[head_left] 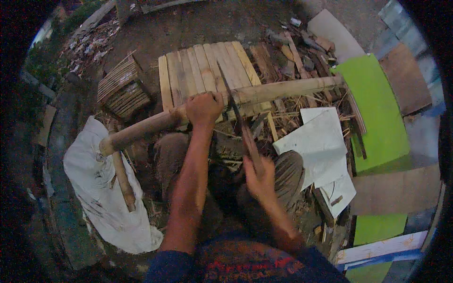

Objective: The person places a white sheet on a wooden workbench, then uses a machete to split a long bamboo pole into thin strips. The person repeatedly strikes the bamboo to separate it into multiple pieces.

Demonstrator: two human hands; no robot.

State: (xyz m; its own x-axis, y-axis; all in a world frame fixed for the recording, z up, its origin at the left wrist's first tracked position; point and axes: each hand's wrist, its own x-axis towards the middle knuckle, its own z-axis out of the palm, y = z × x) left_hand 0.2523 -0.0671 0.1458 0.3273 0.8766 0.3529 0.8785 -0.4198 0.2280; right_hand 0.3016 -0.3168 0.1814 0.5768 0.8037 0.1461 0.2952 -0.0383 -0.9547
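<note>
Bamboo is what the hands work on. A long bamboo pole (264, 92) lies across in front of the person. The left hand (204, 108) is closed tight around the pole, near its middle. The right hand (258, 177) is closed around the handle of a long knife (236, 113). The blade goes up from the right hand and its tip rests on the pole, just beside the left hand.

Past the left hand, on the far side of the pole, lies a flat panel of bamboo slats (203, 70). Farther out to the left of that sits a small stack of slats (120, 89). Down to the left of the left hand lies a white sack (94, 188) on the ground, with a short bamboo stick (123, 181) on top of it.

To the right of the right hand lie white sheets (321, 146). Farther right is a bright green board (377, 113). Past the pole, up to the right of both hands, is a pile of wood scraps (302, 56). The person's knees show under the hands.
</note>
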